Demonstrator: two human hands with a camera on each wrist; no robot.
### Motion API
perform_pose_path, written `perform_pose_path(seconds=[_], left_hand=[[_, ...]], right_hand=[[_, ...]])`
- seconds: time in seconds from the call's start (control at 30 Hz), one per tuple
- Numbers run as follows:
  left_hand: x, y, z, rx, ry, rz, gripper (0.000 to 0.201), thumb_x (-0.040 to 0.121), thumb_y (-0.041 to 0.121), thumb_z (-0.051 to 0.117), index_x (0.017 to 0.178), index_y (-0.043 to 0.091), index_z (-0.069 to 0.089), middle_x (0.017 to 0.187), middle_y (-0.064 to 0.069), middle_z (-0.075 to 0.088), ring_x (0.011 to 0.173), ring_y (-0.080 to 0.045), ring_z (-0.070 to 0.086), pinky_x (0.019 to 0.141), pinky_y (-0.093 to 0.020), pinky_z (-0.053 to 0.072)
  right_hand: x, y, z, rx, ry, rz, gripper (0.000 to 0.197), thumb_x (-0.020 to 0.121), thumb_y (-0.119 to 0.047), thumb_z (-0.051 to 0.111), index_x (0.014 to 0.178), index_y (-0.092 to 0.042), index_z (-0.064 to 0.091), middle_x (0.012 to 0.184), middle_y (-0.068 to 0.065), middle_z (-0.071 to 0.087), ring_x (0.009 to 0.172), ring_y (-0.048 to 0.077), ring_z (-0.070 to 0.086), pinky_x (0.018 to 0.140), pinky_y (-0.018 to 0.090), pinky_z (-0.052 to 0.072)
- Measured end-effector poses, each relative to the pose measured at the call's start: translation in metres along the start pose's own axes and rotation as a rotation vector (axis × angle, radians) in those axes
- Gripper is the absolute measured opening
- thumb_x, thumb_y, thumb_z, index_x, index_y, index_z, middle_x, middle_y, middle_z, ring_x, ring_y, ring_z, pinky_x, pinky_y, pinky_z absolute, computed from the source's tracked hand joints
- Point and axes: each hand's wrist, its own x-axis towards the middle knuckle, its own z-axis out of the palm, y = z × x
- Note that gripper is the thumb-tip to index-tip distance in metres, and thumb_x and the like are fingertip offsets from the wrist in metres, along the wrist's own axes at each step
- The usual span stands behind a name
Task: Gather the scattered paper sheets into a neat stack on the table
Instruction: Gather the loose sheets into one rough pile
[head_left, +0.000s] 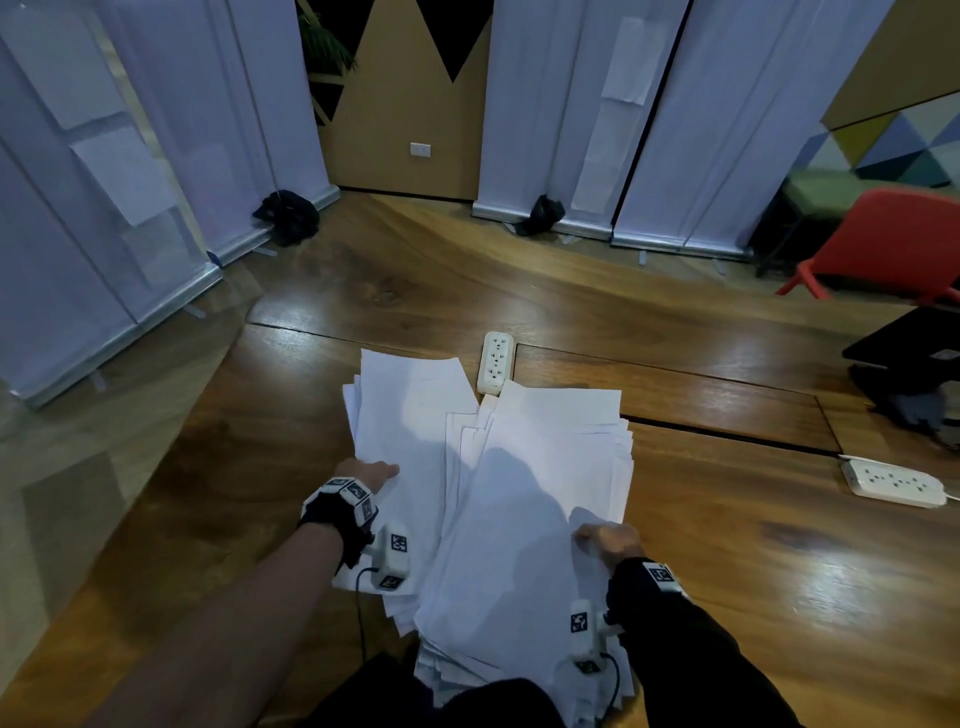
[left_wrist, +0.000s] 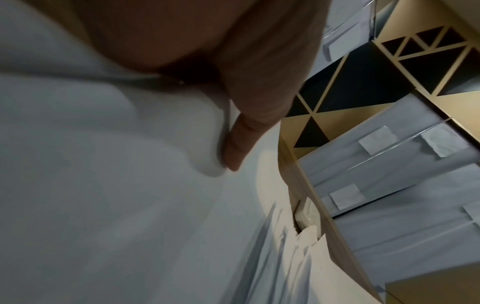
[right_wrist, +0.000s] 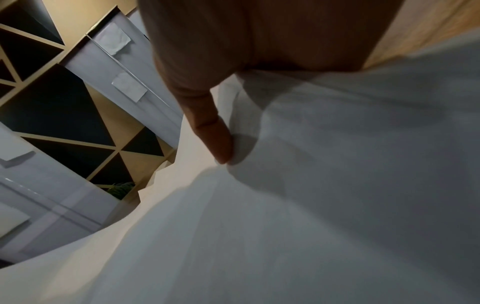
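Two loose piles of white paper lie side by side on the wooden table. The left pile reaches farther back; the right pile overlaps it and hangs over the near edge. My left hand grips the left pile at its left edge, with the thumb lying on the top sheet and the fingers hidden beneath. My right hand pinches the right pile at its right edge, the thumb pressing a buckled sheet.
A white power strip lies just behind the piles, and a second one lies at the right. A black object and a red chair are at the far right. White banner stands line the back and left.
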Motion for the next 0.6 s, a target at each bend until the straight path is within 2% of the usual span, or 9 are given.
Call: perform_pose_path(seconds=[0.03,0.1,0.17,0.23,0.33,0.43,0.5,0.53,0.6], left_hand=[[0.002,0.0,-0.005,-0.027,-0.003,0.031,0.058,0.081,0.024,0.073,0.126,-0.006,0.053,0.133,-0.02,0.056,0.118,-0.036,0.056,0.092,-0.035,0.046],[0.002,0.003,-0.017,-0.038,0.037,0.101,0.054,0.076,0.023,0.077,0.118,-0.006,0.059,0.124,-0.021,0.062,0.108,-0.037,0.062,0.092,-0.039,0.05],[-0.006,0.016,-0.036,0.01,0.103,0.199,0.052,0.078,0.024,0.074,0.118,-0.005,0.058,0.121,-0.021,0.063,0.108,-0.037,0.062,0.091,-0.038,0.049],[-0.019,0.039,-0.058,0.085,0.191,0.338,0.054,0.08,0.027,0.071,0.123,-0.002,0.055,0.124,-0.021,0.061,0.112,-0.038,0.059,0.091,-0.039,0.047],[-0.046,0.074,-0.091,0.107,0.275,0.556,0.061,0.071,0.039,0.07,0.121,0.007,0.058,0.118,-0.016,0.066,0.105,-0.032,0.063,0.087,-0.04,0.051],[-0.075,0.105,-0.117,-0.015,0.331,0.67,0.051,0.077,0.031,0.073,0.12,0.009,0.059,0.111,-0.009,0.066,0.098,-0.023,0.062,0.076,-0.03,0.046],[-0.09,0.121,-0.127,-0.213,0.278,0.734,0.047,0.077,0.024,0.076,0.118,0.008,0.06,0.106,-0.008,0.067,0.089,-0.02,0.065,0.069,-0.022,0.047],[-0.094,0.125,-0.128,-0.271,0.227,0.752,0.044,0.076,0.022,0.077,0.115,0.009,0.062,0.101,-0.007,0.068,0.08,-0.013,0.066,0.064,-0.016,0.048],[-0.087,0.125,-0.116,-0.276,0.083,0.705,0.044,0.069,0.025,0.082,0.107,0.01,0.065,0.097,-0.007,0.071,0.068,-0.002,0.066,0.056,-0.01,0.048]], right_hand=[[-0.001,0.0,0.001,0.029,0.019,0.004,0.012,0.083,-0.01,0.065,0.08,0.001,0.059,0.102,0.018,0.06,0.094,0.035,0.057,0.083,0.039,0.049],[-0.003,0.002,0.003,0.056,0.057,0.014,0.03,0.078,-0.007,0.069,0.101,0.01,0.06,0.104,0.02,0.063,0.088,0.034,0.057,0.076,0.037,0.048],[-0.003,0.003,0.005,0.061,0.061,0.017,0.042,0.077,-0.005,0.07,0.112,0.013,0.056,0.104,0.019,0.061,0.089,0.034,0.056,0.076,0.034,0.045],[-0.005,0.0,0.006,0.086,0.057,0.021,0.043,0.077,-0.003,0.071,0.113,0.013,0.054,0.103,0.018,0.058,0.089,0.034,0.054,0.076,0.033,0.044],[-0.005,-0.004,0.008,0.101,0.062,-0.005,0.048,0.075,-0.003,0.073,0.117,0.014,0.057,0.111,0.021,0.063,0.091,0.035,0.058,0.076,0.032,0.044],[-0.01,-0.008,0.011,0.134,0.048,-0.024,0.045,0.076,-0.002,0.072,0.118,0.009,0.058,0.12,0.022,0.062,0.091,0.033,0.056,0.077,0.033,0.044],[-0.012,-0.009,0.011,0.147,0.028,-0.01,0.037,0.078,-0.005,0.07,0.111,0.004,0.059,0.116,0.019,0.061,0.089,0.033,0.053,0.076,0.035,0.043],[-0.011,-0.007,0.012,0.163,0.019,-0.016,0.033,0.079,-0.007,0.069,0.108,0.002,0.059,0.114,0.018,0.061,0.088,0.033,0.054,0.075,0.035,0.043],[-0.006,-0.004,0.016,0.24,0.002,-0.033,0.04,0.079,-0.011,0.071,0.114,0.006,0.059,0.117,0.021,0.063,0.089,0.032,0.057,0.076,0.034,0.045]])
